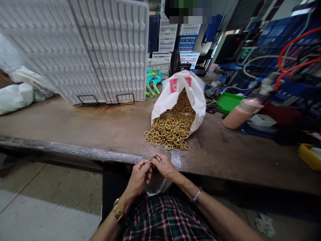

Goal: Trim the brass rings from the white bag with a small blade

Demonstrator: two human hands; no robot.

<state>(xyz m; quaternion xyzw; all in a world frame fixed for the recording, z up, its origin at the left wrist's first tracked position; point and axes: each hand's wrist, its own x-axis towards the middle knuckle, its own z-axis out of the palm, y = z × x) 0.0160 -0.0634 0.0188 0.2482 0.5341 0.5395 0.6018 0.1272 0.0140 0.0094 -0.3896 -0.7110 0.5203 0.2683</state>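
Just in front of the table's near edge, my left hand [140, 174] and my right hand [163, 165] meet with their fingertips together. The fingers of the left hand are closed in a pinch, and what they hold is hidden. My right hand is closed on a small pointed metal tool [158, 157], whose grey tip shows above the fingers. Beyond my hands, a heap of brass-coloured rings [170, 129] spills onto the table [100, 130] from a white plastic bag [163, 97] lying on its side with its mouth toward me.
Tall stacked ribbed plastic trays [112, 50] stand at the back left on wire stands. To the right are a pink bottle [237, 115], a green tray [228, 102] and a yellow bin [309, 157]. Crates [168, 33] are piled behind. A taped strip [75, 150] runs along the table edge.
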